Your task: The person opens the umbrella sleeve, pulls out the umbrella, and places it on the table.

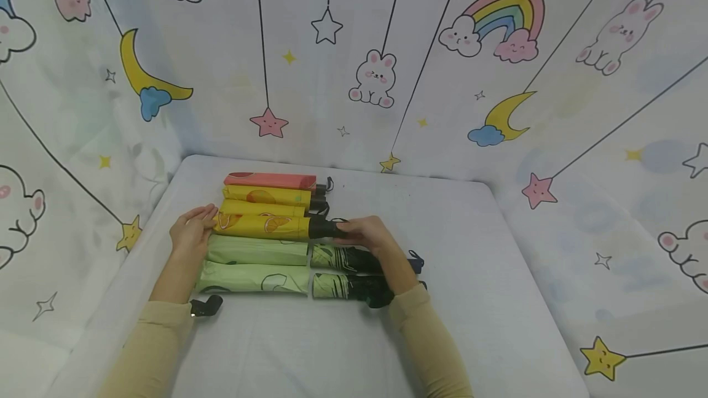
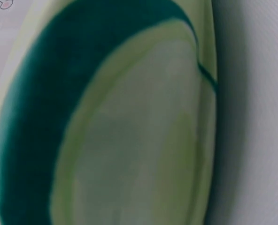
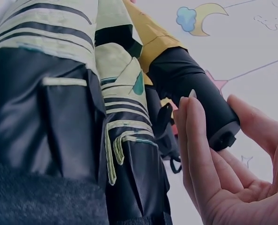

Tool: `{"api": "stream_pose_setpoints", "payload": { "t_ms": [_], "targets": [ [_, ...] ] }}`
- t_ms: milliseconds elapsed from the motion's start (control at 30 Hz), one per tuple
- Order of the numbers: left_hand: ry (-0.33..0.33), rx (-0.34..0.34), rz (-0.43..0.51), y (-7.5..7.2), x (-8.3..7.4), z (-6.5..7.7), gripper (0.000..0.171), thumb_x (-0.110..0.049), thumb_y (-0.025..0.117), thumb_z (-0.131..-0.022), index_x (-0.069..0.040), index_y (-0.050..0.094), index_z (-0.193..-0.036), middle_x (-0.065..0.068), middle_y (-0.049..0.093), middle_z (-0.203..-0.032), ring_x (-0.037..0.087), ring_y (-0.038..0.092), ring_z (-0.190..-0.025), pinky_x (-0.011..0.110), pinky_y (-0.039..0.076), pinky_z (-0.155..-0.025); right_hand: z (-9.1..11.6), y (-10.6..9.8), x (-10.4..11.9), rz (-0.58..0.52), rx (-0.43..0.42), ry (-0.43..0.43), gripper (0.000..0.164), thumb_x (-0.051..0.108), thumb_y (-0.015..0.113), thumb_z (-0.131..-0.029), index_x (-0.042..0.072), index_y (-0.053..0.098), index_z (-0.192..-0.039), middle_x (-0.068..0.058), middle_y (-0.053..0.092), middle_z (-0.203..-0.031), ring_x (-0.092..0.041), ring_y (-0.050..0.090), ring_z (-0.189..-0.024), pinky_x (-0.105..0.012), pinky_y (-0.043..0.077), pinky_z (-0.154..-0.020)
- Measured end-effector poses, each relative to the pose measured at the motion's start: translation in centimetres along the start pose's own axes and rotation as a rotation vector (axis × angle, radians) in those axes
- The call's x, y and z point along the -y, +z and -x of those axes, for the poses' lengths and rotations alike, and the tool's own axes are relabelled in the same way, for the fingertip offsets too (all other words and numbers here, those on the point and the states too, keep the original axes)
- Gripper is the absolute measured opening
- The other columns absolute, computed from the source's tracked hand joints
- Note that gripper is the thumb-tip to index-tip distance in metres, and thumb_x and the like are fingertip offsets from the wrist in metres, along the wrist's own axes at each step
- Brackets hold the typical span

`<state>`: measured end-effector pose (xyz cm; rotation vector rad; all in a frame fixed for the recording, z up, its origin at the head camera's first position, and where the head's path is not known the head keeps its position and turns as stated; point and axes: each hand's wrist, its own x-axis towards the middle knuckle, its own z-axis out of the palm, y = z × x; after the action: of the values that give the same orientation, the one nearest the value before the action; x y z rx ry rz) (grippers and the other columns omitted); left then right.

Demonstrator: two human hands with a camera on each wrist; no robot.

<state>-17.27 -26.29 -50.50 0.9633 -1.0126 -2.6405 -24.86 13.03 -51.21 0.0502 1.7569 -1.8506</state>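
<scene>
Both hands are at one folded yellow umbrella (image 1: 265,226) with an orange-slice print and a black handle (image 3: 195,93). My right hand (image 1: 367,232) holds the handle's end between thumb and fingers, as the right wrist view shows close up. At the umbrella's other end, my left hand (image 1: 192,226) grips with its fingertips. In front lie two folded light green umbrellas, a farther one (image 1: 257,250) and a nearer one (image 1: 254,278), with striped cloth and black at their right ends. The left wrist view is filled by a green umbrella (image 2: 129,131); the left hand is hidden there.
Behind the held umbrella lie two more yellow umbrellas, a near one (image 1: 235,206) and a far one (image 1: 265,195), then a red umbrella (image 1: 271,179). All lie side by side on a white-covered table (image 1: 470,263). A patterned curtain (image 1: 332,91) surrounds the table.
</scene>
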Motion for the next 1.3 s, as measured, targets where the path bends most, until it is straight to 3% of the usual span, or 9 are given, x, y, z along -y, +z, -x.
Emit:
{"api": "stream_pose_setpoints", "payload": {
  "t_ms": [267,500,700,933,1233,1300],
  "targets": [
    [0.003,0.007,-0.009,-0.1,0.0,0.0,0.059,0.029,0.043,-0.094,-0.003,0.040,-0.143,0.003,0.067,-0.102,0.026,0.039,-0.151,0.027,0.041,-0.115,-0.1,-0.7,-0.4,-0.020,-0.005,-0.003,0.031,0.002,0.080,-0.090,-0.015,0.071,-0.114,-0.024,0.076,-0.107,-0.033,0.079,-0.089,-0.046,0.063,-0.091],
    [0.001,0.002,0.004,-0.2,0.0,-0.3,0.060,0.031,0.043,-0.093,-0.003,0.041,-0.143,0.009,0.064,-0.132,0.026,0.040,-0.151,0.027,0.042,-0.114,0.3,-1.1,-0.5,-0.015,-0.015,0.000,0.036,0.005,0.081,-0.089,-0.015,0.070,-0.117,-0.024,0.075,-0.108,-0.033,0.079,-0.089,-0.044,0.063,-0.092],
    [-0.007,0.000,0.010,-0.3,0.0,-0.4,0.058,0.032,0.044,-0.092,-0.004,0.043,-0.139,0.008,0.067,-0.122,0.027,0.040,-0.150,0.027,0.043,-0.114,0.6,-1.5,-0.4,-0.001,-0.020,-0.005,0.038,0.006,0.082,-0.089,-0.014,0.070,-0.118,-0.024,0.075,-0.111,-0.035,0.078,-0.092,-0.043,0.061,-0.095],
    [-0.009,0.003,-0.002,-0.2,0.0,-0.3,0.057,0.030,0.044,-0.093,-0.004,0.043,-0.138,0.008,0.064,-0.131,0.025,0.040,-0.150,0.027,0.042,-0.114,1.0,-2.1,-0.4,0.012,-0.017,-0.014,0.035,0.008,0.081,-0.090,-0.012,0.072,-0.117,-0.023,0.076,-0.110,-0.032,0.078,-0.092,-0.042,0.060,-0.097],
    [-0.009,-0.004,0.006,-0.2,-0.1,-0.3,0.056,0.031,0.044,-0.092,-0.003,0.044,-0.137,0.008,0.069,-0.121,0.026,0.040,-0.150,0.028,0.042,-0.114,1.1,-3.0,-0.7,-0.018,-0.036,-0.032,0.031,0.002,0.079,-0.090,-0.015,0.071,-0.114,-0.023,0.076,-0.104,-0.034,0.079,-0.088,-0.044,0.063,-0.091],
    [-0.009,-0.005,0.007,-0.2,0.0,-0.4,0.057,0.032,0.044,-0.092,-0.003,0.043,-0.137,0.008,0.067,-0.126,0.026,0.040,-0.150,0.028,0.042,-0.114,1.2,-3.2,-0.7,-0.011,-0.037,-0.030,0.032,0.004,0.080,-0.090,-0.015,0.071,-0.115,-0.023,0.076,-0.105,-0.033,0.079,-0.088,-0.044,0.063,-0.092]
  ]
}}
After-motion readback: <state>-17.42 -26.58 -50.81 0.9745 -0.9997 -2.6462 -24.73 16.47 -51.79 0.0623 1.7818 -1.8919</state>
